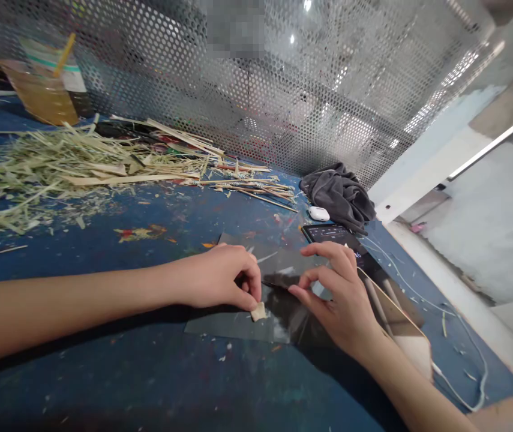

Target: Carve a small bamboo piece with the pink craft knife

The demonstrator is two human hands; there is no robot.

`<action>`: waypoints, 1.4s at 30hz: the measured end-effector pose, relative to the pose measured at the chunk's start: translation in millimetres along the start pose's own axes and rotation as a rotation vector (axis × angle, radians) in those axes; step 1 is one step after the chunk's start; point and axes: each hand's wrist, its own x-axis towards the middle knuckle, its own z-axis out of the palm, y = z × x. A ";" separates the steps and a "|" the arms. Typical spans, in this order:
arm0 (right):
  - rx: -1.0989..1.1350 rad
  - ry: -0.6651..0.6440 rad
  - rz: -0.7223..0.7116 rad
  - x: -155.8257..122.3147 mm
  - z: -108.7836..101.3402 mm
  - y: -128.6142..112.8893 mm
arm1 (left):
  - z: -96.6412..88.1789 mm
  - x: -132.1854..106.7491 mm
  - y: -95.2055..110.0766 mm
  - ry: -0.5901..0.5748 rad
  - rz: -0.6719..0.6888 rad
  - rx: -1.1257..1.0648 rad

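Note:
My left hand point(231, 279) reaches in from the left, its thumb and fingers closed in a pinch. A small pale, squarish piece point(258, 312) shows at the thumb tip, just above a dark grey sheet point(220, 327) on the table. Facing it, my right hand point(339, 300) has its forefinger raised and bent, while the thumb and another finger come close together. A thin dark line runs from these fingertips towards my left hand; whether it is a held thing or a sheet edge is unclear. The right palm hides part of the glossy surface beneath.
A heap of straw-like strips point(58, 162) and tied bundles of thin sticks point(260, 189) lie at the back left. Behind stands a perforated metal panel point(260, 96). Near the right hand are a phone point(328, 233), a white earbud case point(318, 213), a dark cloth point(341, 192) and a white cable point(467, 333).

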 end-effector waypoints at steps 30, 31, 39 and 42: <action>0.174 -0.086 0.212 1.1 29.7 28.3 | 50.8 -29.4 44.3 -0.092 0.510 0.163; 0.164 -0.095 0.214 0.0 31.3 28.7 | 52.9 -30.2 43.6 -0.130 0.453 0.170; 0.141 -0.151 0.233 -1.4 29.0 25.1 | 1.3 -65.5 -24.5 0.245 -0.065 0.429; 0.155 -0.163 0.243 -0.3 28.6 25.1 | -42.1 -88.5 -56.9 0.456 -0.259 0.656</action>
